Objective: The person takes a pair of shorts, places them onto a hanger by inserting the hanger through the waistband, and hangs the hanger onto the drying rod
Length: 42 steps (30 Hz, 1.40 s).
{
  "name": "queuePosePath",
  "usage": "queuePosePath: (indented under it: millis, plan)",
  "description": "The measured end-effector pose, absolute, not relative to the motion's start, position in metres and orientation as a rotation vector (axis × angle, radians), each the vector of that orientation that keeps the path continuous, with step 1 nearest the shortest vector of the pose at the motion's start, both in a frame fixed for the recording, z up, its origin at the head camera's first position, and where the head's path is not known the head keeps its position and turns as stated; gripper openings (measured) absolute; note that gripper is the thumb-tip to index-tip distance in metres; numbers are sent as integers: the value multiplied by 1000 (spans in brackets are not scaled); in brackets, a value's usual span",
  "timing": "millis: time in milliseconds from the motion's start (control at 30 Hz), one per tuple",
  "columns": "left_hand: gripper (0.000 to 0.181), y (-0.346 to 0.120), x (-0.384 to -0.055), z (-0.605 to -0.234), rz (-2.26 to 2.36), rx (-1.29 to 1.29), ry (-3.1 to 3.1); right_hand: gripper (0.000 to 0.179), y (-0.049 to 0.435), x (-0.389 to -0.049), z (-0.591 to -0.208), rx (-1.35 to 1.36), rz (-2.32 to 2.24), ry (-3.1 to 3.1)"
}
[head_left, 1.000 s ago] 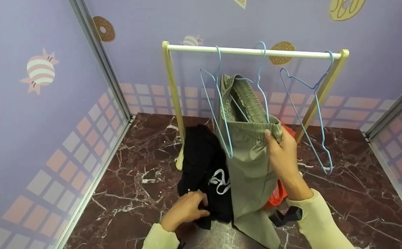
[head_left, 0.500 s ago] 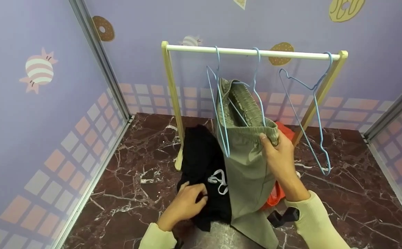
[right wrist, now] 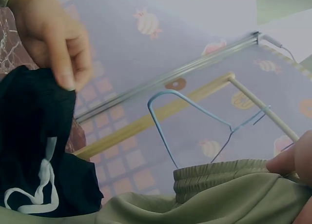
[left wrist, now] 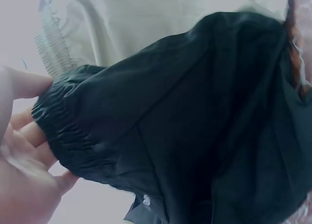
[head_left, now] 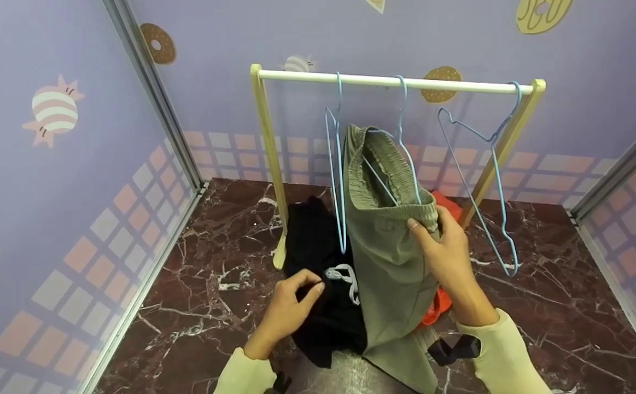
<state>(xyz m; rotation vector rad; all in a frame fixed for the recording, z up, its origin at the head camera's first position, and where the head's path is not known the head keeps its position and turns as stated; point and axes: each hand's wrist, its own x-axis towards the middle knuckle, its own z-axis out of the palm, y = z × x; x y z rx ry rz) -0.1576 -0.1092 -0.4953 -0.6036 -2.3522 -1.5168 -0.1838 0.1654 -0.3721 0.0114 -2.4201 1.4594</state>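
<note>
Olive elastic-waist trousers (head_left: 391,279) hang from a blue hanger (head_left: 401,117) whose lower part sits inside the waistband. My right hand (head_left: 449,257) pinches the waistband's right corner between thumb and fingers. Black elastic-waist pants (head_left: 309,230) with a white drawstring (head_left: 351,279) lie bunched on the floor to the left, partly behind the trousers. Their waistband edge is pinched by my left hand (head_left: 290,301); in the left wrist view the gathered elastic (left wrist: 63,121) lies between thumb and fingers.
Beside the trousers, a bare blue hanger (head_left: 339,202) hangs on the white rail (head_left: 361,80); another bare hanger (head_left: 498,164) is at the right end. Red cloth (head_left: 439,307) lies behind the trousers on the dark marbled floor (head_left: 208,306). Patterned walls (head_left: 143,109) enclose the rack.
My left hand has risen along the black pants, drawing up their waistband edge. The left bare hanger has turned nearly edge-on. My right hand and the trousers have sunk slightly.
</note>
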Motion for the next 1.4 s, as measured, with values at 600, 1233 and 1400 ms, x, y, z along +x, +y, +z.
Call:
queuePosePath:
  millis: [600,1233,1400]
  plan:
    - [4,-84,-136,-441,-1655,-426,-2193,30,158,-146,-363,355,1533,-1891]
    - [6,-58,-126,-438,-1719,-602,-2067,36,147,-133,-401,861,1314,-2837]
    - [9,-52,-121,-438,-1715,-684,-2098,55,147,-136,-418,744,1350,-2959]
